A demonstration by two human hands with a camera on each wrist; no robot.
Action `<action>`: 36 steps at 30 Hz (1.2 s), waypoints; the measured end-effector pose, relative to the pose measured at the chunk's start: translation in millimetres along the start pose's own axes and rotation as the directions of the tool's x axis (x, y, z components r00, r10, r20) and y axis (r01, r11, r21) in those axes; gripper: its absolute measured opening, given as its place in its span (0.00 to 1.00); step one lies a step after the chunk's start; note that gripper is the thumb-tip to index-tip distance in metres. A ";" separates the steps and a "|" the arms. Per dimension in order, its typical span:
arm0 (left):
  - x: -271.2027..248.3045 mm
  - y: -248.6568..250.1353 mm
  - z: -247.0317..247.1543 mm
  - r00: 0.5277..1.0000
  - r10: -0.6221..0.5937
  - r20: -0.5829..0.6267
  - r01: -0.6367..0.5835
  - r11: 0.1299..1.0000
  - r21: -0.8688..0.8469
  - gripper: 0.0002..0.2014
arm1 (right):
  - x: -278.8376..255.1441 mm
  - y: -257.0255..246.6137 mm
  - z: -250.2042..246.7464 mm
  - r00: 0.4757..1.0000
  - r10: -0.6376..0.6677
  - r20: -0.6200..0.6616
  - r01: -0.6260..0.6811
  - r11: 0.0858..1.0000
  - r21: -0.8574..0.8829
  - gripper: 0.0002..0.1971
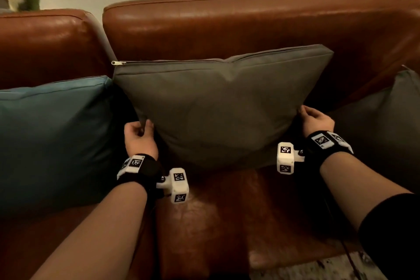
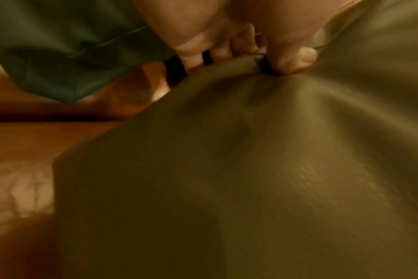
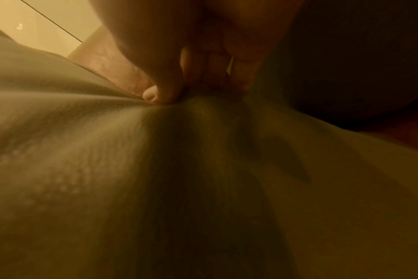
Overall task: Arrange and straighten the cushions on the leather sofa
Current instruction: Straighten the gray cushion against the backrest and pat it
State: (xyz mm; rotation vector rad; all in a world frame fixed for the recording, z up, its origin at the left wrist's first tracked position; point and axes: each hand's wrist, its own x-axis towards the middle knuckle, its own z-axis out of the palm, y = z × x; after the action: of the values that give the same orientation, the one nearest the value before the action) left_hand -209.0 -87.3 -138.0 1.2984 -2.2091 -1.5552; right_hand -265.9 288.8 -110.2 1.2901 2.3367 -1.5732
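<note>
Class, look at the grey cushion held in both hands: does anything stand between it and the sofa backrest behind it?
Nothing visible does. The grey cushion, pinched by the left hand and right hand, already stands against the backrest.

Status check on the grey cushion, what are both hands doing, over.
Left hand and right hand each pinch a side edge of the grey cushion. Cushion upright against sofa back. Teal cushion crowds its left side.
</note>
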 end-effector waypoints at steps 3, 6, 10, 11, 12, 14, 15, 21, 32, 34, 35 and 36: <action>-4.5 -24.2 -11.7 0.991 -0.090 0.098 0.086 0.996 0.038 0.19 | -8.9 7.3 -1.7 0.998 0.041 0.057 -0.041 0.999 -0.004 0.16; -24.2 -46.8 -17.1 0.946 -0.166 0.279 0.123 0.978 0.167 0.22 | -16.7 28.2 1.1 0.982 0.099 0.158 -0.106 0.994 0.036 0.14; -27.8 -47.6 -4.2 0.987 -0.072 0.143 0.052 0.989 0.137 0.09 | -13.9 32.9 5.8 0.993 0.101 0.061 -0.103 0.994 0.037 0.15; -23.4 -44.8 -0.5 0.991 -0.081 0.104 0.069 0.991 0.117 0.07 | -12.1 28.3 6.7 0.996 0.087 0.018 -0.088 0.994 0.064 0.15; -16.8 -45.6 2.7 0.993 -0.098 0.064 0.092 0.992 0.089 0.09 | -8.5 25.3 7.2 0.997 0.083 0.005 -0.083 0.994 0.072 0.15; -11.3 -44.2 5.6 0.992 -0.123 -0.018 0.123 0.992 0.010 0.15 | -5.2 21.0 7.7 0.996 0.086 -0.002 -0.086 0.994 0.067 0.15; -11.3 -41.4 6.1 0.990 -0.138 -0.041 0.137 0.990 -0.026 0.18 | -4.8 21.2 6.5 0.996 0.093 0.005 -0.093 0.992 0.081 0.15; -13.7 -55.6 -5.2 0.973 -0.194 0.129 0.197 0.980 -0.013 0.10 | -9.2 42.4 -1.8 0.977 0.179 0.117 -0.189 0.979 0.082 0.18; -12.1 -78.4 6.8 0.979 -0.188 0.083 0.168 0.966 0.197 0.07 | -3.9 43.2 8.0 0.987 0.158 -0.006 -0.158 0.987 -0.007 0.19; -19.5 -76.5 3.5 0.979 -0.184 0.086 0.165 0.968 0.191 0.11 | -3.8 48.0 5.9 0.986 0.163 0.027 -0.161 0.986 -0.050 0.20; -23.1 -77.7 1.5 0.973 -0.204 0.112 0.178 0.963 0.202 0.15 | -5.6 51.0 5.0 0.985 0.165 0.046 -0.161 0.983 -0.091 0.20; -24.8 -83.7 -0.3 0.962 -0.232 0.145 0.195 0.953 0.234 0.18 | -7.4 55.0 4.4 0.983 0.172 0.067 -0.161 0.977 -0.136 0.22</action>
State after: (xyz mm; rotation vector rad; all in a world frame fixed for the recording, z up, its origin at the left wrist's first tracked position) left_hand -146.7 -77.5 -198.4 1.5690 -2.4759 -1.5861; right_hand -227.0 288.4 -150.1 1.3302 2.1804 -1.3716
